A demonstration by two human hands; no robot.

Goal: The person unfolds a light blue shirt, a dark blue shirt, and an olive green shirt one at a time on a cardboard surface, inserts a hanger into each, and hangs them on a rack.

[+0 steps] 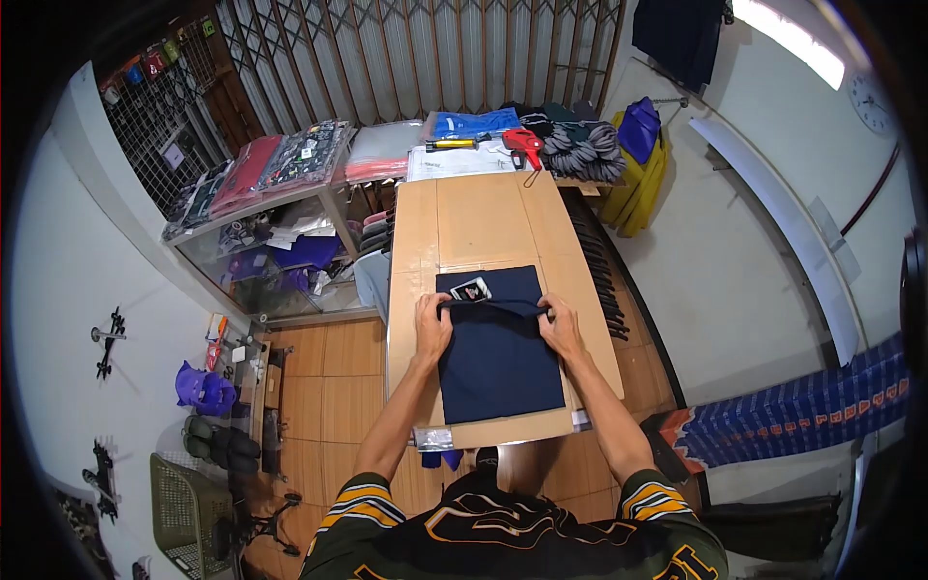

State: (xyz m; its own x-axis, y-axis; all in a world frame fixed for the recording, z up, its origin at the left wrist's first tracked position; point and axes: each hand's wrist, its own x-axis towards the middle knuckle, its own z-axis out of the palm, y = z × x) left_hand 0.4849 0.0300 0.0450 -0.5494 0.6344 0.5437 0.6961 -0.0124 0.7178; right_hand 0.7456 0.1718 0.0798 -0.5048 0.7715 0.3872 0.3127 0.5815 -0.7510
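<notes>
A folded navy garment (500, 372) lies on the cardboard-topped table in front of me. My left hand (432, 327) pinches the left end of a raised fold across its upper part. At the right end of the same fold, my right hand (560, 327) grips the cloth between thumb and fingers. Just beyond the fold, a white-edged label (471, 290) with a dark print shows on the fabric. The garment's near part lies flat, reaching close to the table's front edge.
Cardboard (474, 217) covers the tabletop. At its far end are a red tag gun or tape tool (523, 147), a yellow-and-black tool (451, 144) and a pile of grey clothing (577, 150). Left stands a glass case (280, 246) topped with bagged clothes. Dark hangers line the table's right side.
</notes>
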